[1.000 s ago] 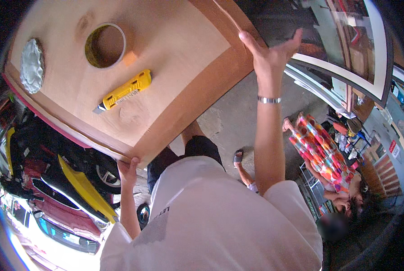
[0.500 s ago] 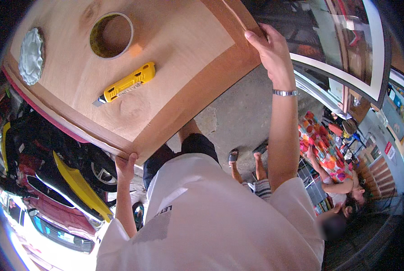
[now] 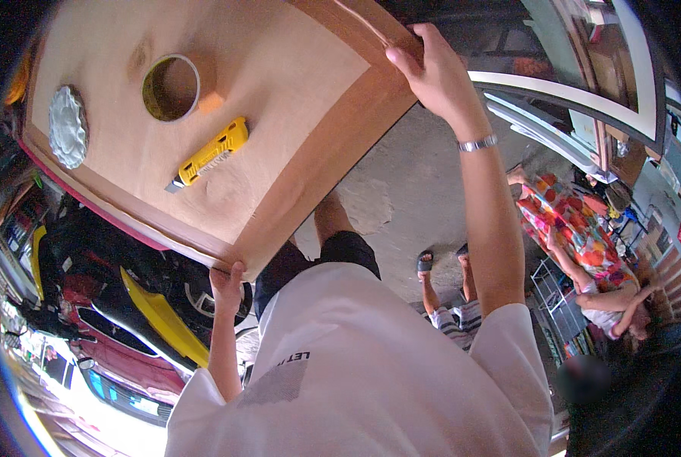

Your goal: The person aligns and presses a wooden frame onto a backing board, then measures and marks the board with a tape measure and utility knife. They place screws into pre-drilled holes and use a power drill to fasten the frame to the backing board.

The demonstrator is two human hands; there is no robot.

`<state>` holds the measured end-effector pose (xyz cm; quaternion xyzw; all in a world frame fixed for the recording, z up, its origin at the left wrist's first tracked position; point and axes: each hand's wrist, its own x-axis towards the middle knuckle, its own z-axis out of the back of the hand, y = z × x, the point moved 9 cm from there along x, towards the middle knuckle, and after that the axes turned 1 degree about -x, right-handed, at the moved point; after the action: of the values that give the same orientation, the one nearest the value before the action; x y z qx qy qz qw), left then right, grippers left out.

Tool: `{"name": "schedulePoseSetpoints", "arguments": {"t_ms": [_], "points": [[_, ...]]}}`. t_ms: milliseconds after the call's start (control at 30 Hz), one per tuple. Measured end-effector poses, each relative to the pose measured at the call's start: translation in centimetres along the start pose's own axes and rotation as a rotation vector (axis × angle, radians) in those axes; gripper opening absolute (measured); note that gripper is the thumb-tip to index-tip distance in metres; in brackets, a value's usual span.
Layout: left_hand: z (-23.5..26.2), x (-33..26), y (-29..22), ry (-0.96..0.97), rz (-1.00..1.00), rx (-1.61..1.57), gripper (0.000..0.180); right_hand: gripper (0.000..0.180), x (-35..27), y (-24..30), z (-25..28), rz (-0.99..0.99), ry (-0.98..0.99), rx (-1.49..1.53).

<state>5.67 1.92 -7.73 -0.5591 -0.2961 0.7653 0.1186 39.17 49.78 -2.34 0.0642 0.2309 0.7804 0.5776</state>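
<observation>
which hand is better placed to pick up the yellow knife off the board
Left, probably. The left hand grips the board corner nearest the knife; the right hand holds the far edge.

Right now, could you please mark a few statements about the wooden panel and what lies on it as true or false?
1. Both hands grip the wooden panel at its edges. True: left hand, right hand.
2. A yellow utility knife lies on the panel. True.
3. The tape roll hangs on the right wrist. False: it lies on the panel; the wrist wears a metal bracelet.
4. The knife sits inside the tape roll. False: beside it, apart.
</observation>
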Motion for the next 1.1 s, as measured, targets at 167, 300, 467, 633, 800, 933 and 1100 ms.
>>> {"name": "schedulePoseSetpoints", "arguments": {"t_ms": [167, 300, 467, 633, 800, 933, 1100], "points": [[0.7, -0.2, 0.5, -0.058, -0.043, 0.114, 0.050, 0.062, -2.1, -0.1, 2.1, 0.100, -0.248, 0.005], [-0.3, 0.2, -0.3, 0.021, 0.004, 0.053, 0.046, 0.080, 0.9, 1.7, 1.7, -0.048, -0.141, 0.172], [-0.1, 0.0, -0.2, -0.053, -0.087, 0.014, 0.035, 0.073, -1.8, -0.7, 1.8, 0.116, -0.304, 0.022], [0.3, 0.2, 0.4, -0.046, -0.060, 0.024, 0.031, 0.096, -0.6, -1.8, 1.7, -0.062, -0.357, 0.154], [-0.5, -0.2, -0.7, -0.112, -0.179, -0.072, 0.032, 0.127, -6.6, -2.4, -1.9, -0.416, -0.506, 0.542], [-0.4, 0.2, 0.0, -0.014, -0.065, -0.020, 0.037, 0.139, -11.9, 2.7, -4.9, -0.440, -0.385, 0.404], [-0.5, -0.1, -0.2, -0.002, -0.072, -0.025, 0.040, 0.134, -8.8, -3.9, -2.5, -0.628, -0.603, 0.823]]}}
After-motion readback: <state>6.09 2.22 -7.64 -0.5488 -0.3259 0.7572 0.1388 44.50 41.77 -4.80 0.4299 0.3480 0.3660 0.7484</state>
